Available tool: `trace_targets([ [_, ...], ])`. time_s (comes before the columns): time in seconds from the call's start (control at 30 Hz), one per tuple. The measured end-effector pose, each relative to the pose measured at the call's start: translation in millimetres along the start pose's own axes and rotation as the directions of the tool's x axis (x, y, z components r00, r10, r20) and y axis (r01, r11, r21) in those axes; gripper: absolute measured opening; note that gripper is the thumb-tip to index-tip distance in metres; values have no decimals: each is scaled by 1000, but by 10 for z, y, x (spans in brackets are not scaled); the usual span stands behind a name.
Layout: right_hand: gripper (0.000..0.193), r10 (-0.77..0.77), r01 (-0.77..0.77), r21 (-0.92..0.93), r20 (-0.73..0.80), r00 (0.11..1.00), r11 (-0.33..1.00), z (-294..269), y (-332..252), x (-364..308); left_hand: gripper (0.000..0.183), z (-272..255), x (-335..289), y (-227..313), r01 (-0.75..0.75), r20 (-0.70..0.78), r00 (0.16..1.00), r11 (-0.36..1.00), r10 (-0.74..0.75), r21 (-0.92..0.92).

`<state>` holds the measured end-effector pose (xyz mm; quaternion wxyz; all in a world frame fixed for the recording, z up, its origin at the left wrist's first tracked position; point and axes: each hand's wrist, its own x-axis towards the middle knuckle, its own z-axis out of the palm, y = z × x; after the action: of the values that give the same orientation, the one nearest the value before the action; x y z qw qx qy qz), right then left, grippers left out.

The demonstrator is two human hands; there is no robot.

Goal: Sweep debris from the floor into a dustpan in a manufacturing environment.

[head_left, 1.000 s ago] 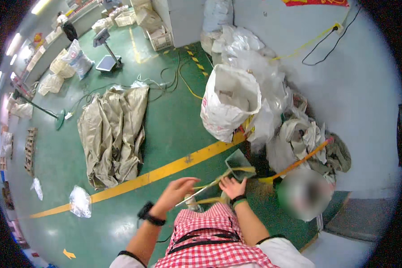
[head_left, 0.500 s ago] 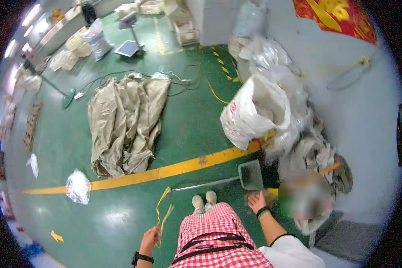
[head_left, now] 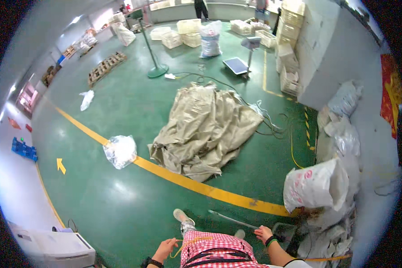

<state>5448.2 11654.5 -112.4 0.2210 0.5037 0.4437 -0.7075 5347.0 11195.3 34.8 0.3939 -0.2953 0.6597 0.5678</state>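
Observation:
My left hand (head_left: pixel 166 249) is closed around a thin yellow strip (head_left: pixel 193 240), which hangs in front of the red-and-white checked apron (head_left: pixel 214 244). My right hand (head_left: pixel 264 234) is out to the right with its fingers loosely bent, and nothing shows clearly in it. It overlaps the metal handle of a long-handled dustpan (head_left: pixel 232 218) in the picture; I cannot tell whether it touches it. The dustpan's pan is dim and partly hidden beyond the hand.
A crumpled tan tarp (head_left: pixel 205 129) covers the floor ahead. To the right, a white woven sack (head_left: pixel 306 185) stands among plastic bags by the wall. A clear plastic bag (head_left: pixel 120 152) lies left. Farther off are a platform scale (head_left: pixel 236 65), a green stand (head_left: pixel 157 70) and crates (head_left: pixel 190 33).
The view has turned left and tipped up, so the tarp, sack and dustpan appear farther right. One foot has stepped forward. The left hand has come nearer the apron, still with the yellow strip.

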Motion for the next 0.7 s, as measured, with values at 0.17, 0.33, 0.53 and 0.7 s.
trace_targets([
  [0.17, 36, 86, -97, -208, -60, 994, 973, 836, -219, 308, 27, -1202, 501, 389, -151, -65, 986, 988, 151, 0],
  [0.33, 33, 196, -201, -134, -55, 979, 970, 2243, -408, 763, 24, -2563, 943, 1090, -229, -246, 947, 972, 208, -60],
  [0.53, 36, 285, -181, -337, 288, 915, 924, 3397, -752, 2224, 21, -3644, 1798, 2262, -298, -201, 945, 934, 259, -197],
  [0.7, 33, 409, -381, -339, 12, 912, 860, 5597, -2210, 2557, 21, -4560, 2522, 3291, -345, -276, 913, 930, 301, -126],
])
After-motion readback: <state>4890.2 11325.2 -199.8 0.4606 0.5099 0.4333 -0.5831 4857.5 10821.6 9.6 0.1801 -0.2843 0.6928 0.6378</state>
